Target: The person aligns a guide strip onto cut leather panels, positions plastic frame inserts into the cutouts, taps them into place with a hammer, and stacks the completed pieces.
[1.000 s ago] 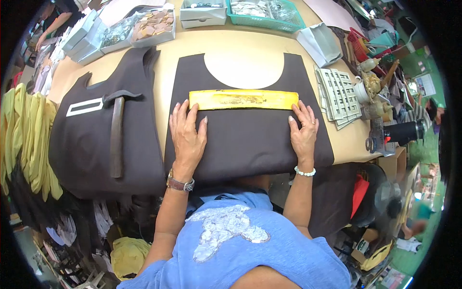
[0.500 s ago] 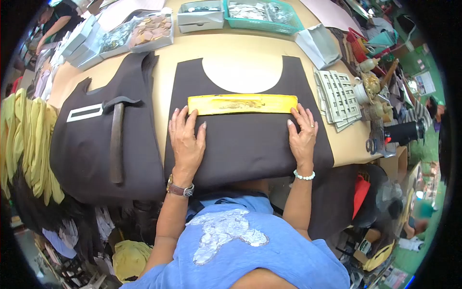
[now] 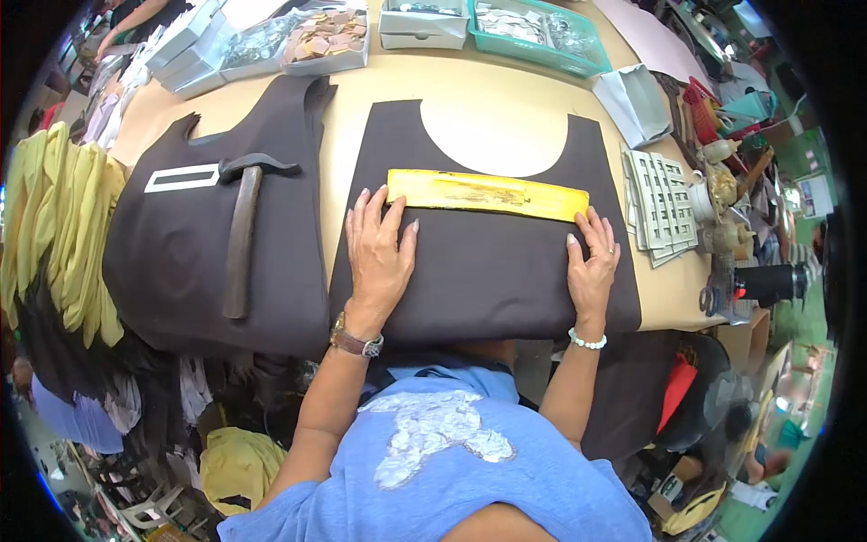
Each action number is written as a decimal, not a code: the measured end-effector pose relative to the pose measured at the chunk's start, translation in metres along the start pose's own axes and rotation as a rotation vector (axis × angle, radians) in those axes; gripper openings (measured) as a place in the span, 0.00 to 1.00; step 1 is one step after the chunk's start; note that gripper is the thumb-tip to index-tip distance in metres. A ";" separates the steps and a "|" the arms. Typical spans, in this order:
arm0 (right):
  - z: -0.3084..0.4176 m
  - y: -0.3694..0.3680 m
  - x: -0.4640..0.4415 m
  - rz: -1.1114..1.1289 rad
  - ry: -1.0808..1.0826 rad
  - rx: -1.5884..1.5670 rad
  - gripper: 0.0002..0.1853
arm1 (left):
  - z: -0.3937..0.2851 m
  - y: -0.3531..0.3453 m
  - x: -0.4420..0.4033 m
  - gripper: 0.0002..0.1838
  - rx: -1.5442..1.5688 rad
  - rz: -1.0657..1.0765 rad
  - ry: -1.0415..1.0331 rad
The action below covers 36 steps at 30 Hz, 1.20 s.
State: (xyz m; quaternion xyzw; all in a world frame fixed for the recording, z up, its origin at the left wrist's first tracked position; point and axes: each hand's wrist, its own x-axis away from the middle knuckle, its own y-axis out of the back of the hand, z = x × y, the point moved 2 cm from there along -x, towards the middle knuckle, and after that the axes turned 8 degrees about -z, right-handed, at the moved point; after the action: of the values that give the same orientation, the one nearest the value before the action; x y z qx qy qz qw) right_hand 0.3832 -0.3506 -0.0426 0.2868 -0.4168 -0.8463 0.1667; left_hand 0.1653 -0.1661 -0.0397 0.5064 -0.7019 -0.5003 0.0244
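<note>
A long yellow strip (image 3: 488, 194) with dark smudges along its middle lies across a dark cut fabric piece (image 3: 488, 280), just below the scooped neckline. My left hand (image 3: 381, 253) rests flat on the fabric, fingertips touching the strip's left end. At the other end, my right hand (image 3: 593, 271) touches the lower right corner with its fingertips. Both hands have their fingers stretched out. To the left is a stack of similar dark fabric pieces (image 3: 190, 262). On that stack lie a hammer (image 3: 241, 239) and a white rectangular frame (image 3: 181, 178).
Yellow fabric (image 3: 63, 226) hangs at the left table edge. Along the back stand a box of small tan pieces (image 3: 327, 38), a grey box (image 3: 422, 25) and a teal basket (image 3: 564, 59). White slotted templates (image 3: 659, 208) and a black cylinder (image 3: 772, 284) are on the right.
My view has shifted, so the table's contents appear farther right and slightly turned. Both hands stay at the ends of the yellow strip, which keeps about the same place on the fabric.
</note>
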 end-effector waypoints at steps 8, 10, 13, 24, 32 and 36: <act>0.001 0.000 0.001 -0.010 -0.001 -0.007 0.19 | 0.002 0.000 0.001 0.19 0.007 0.007 0.001; 0.000 0.001 0.001 -0.010 -0.002 -0.013 0.19 | 0.001 0.000 0.000 0.18 0.018 0.011 0.002; 0.000 0.001 0.001 -0.007 -0.002 -0.017 0.19 | 0.001 0.001 -0.001 0.18 0.022 0.013 0.001; 0.002 0.002 0.000 -0.007 -0.012 -0.008 0.20 | -0.002 0.001 -0.001 0.18 0.001 0.028 -0.002; 0.007 0.003 0.000 -0.035 0.054 0.099 0.18 | -0.017 0.003 -0.002 0.19 -0.319 0.078 -0.203; 0.016 0.004 -0.007 -0.057 0.244 0.275 0.16 | -0.023 -0.011 -0.003 0.21 -0.374 0.141 -0.193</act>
State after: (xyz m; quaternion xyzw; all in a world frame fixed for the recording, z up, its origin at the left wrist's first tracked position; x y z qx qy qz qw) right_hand 0.3789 -0.3392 -0.0289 0.4189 -0.4971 -0.7447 0.1512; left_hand 0.1865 -0.1792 -0.0349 0.3925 -0.6296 -0.6650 0.0852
